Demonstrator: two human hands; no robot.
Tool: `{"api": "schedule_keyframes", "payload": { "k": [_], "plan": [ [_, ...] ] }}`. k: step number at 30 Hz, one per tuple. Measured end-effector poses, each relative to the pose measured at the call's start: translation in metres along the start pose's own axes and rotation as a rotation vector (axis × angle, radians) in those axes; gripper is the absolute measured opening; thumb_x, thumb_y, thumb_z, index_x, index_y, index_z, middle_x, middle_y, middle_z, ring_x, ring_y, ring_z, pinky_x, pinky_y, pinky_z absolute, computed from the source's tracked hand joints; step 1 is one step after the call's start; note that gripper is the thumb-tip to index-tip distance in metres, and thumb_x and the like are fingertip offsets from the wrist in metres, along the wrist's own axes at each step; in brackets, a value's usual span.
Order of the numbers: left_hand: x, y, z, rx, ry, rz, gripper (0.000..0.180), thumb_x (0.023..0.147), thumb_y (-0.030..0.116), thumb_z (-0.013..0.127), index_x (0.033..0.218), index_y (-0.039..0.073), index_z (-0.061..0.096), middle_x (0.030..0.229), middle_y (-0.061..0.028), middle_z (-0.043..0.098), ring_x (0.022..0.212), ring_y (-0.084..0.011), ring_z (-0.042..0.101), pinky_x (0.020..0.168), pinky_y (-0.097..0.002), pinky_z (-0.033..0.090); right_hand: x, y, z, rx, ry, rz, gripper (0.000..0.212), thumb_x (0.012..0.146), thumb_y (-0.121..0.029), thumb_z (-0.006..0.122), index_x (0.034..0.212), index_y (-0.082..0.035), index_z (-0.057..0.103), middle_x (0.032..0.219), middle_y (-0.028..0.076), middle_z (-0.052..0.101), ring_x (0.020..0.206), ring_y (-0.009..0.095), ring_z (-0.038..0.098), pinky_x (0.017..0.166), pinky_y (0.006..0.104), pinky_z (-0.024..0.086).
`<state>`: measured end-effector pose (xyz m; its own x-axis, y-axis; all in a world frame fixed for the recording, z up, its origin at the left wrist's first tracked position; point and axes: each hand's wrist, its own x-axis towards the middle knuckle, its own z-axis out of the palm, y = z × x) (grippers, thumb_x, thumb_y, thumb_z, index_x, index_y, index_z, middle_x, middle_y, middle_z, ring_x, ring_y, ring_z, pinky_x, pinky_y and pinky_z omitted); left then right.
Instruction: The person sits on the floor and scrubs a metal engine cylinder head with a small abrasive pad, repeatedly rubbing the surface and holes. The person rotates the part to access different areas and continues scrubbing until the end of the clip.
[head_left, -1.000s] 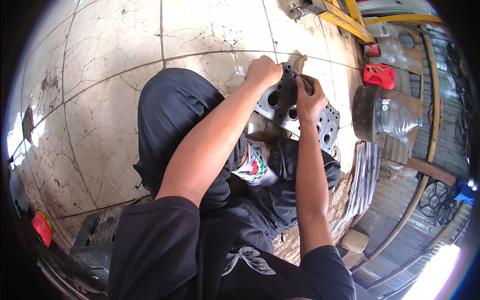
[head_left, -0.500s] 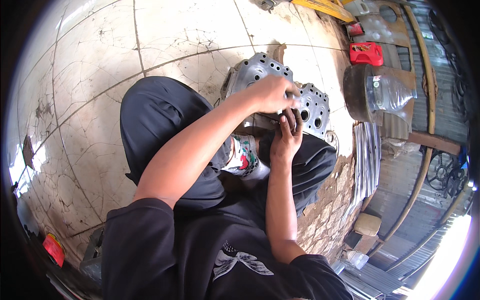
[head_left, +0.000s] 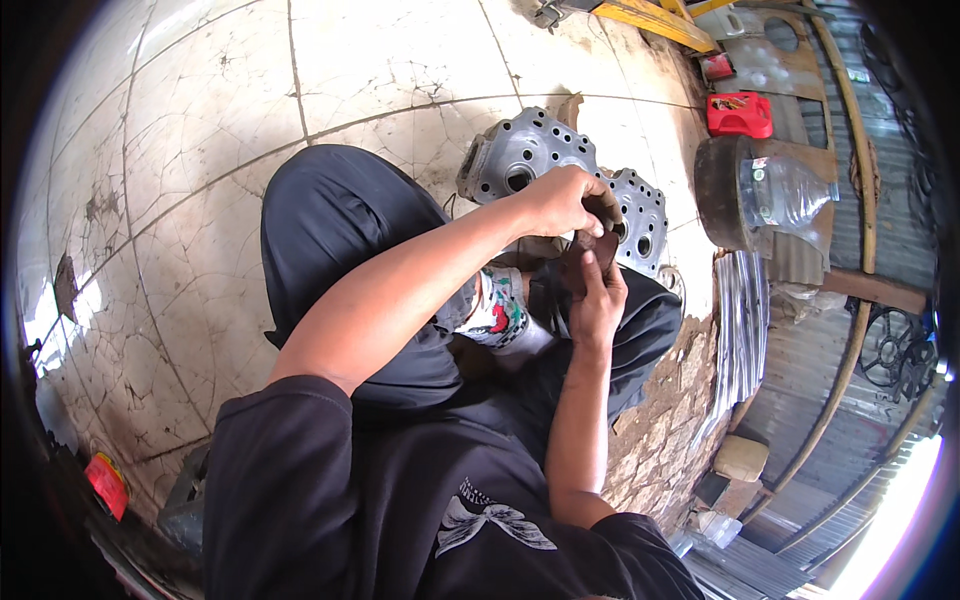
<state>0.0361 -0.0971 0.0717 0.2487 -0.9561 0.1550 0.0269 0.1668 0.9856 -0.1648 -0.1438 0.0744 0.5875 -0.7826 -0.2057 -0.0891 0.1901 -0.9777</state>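
Observation:
Over my crossed legs, both hands meet on a dark brown, thin sheet-like piece (head_left: 592, 262) that resembles sandpaper. My left hand (head_left: 562, 203) pinches its upper end between thumb and fingers. From below, my right hand (head_left: 597, 308) grips it with the thumb laid along its face. Just beyond them lies a grey metal cylinder head (head_left: 545, 147) with round holes in its flat face. A similar grey holed section (head_left: 648, 207) shows to the right; my hands hide whether the two join.
Cracked pale floor tiles (head_left: 220, 150) spread ahead and left. To the right are a red jerrycan (head_left: 740, 115), a dark round drum (head_left: 722, 193), a clear plastic bottle (head_left: 785, 190) and corrugated metal sheets (head_left: 740, 320). A yellow metal frame (head_left: 655, 22) stands at the far right.
My left hand has turned and come lower, and the brown sheet between my hands now shows more plainly. The view has shifted slightly, so the scene sits a little further right.

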Motion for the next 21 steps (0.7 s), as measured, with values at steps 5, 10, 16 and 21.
{"api": "schedule_keyframes", "payload": {
  "k": [5,10,16,21],
  "plan": [
    [0.010,-0.008,-0.020,0.058,0.263,-0.052,0.026,0.095,0.029,0.078,0.114,0.012,0.081,0.102,-0.0043,0.081,0.091,-0.0122,0.073,0.087,-0.0320,0.056,0.019,0.004,-0.017,0.099,0.266,-0.051,0.032,0.102,-0.007,0.068,0.133,0.001,0.064,0.118,0.013,0.075,0.105,0.025,0.075,0.086,0.0412,0.066],
    [0.019,-0.012,-0.064,0.152,0.888,-0.234,0.025,0.097,0.028,0.070,0.113,0.013,0.082,0.102,-0.0127,0.081,0.097,-0.0237,0.077,0.088,-0.0362,0.058,0.088,-0.013,-0.045,-0.830,0.505,-0.460,0.031,0.104,-0.010,0.062,0.127,0.010,0.069,0.118,0.020,0.075,0.104,0.030,0.074,0.095,0.0380,0.055],
    [0.029,-0.070,-0.085,0.217,0.805,-0.714,0.058,0.104,0.053,0.053,0.133,0.006,0.071,0.143,-0.0227,0.065,0.133,-0.0406,0.060,0.111,-0.0516,0.048,0.108,0.030,0.019,-1.396,0.045,-0.419,0.087,0.107,-0.057,0.049,0.164,0.005,0.027,0.172,0.030,0.022,0.159,0.051,0.019,0.127,0.0659,0.014],
    [0.026,-0.097,-0.092,-0.114,0.686,-0.756,0.080,0.108,0.063,0.040,0.150,-0.004,0.054,0.159,-0.0294,0.047,0.151,-0.0421,0.042,0.123,-0.0498,0.034,0.051,0.029,0.042,-1.484,-0.299,-0.592,0.103,0.102,-0.073,0.041,0.167,0.004,0.018,0.173,0.031,0.016,0.161,0.050,0.012,0.128,0.0653,0.008]
  ]
}}
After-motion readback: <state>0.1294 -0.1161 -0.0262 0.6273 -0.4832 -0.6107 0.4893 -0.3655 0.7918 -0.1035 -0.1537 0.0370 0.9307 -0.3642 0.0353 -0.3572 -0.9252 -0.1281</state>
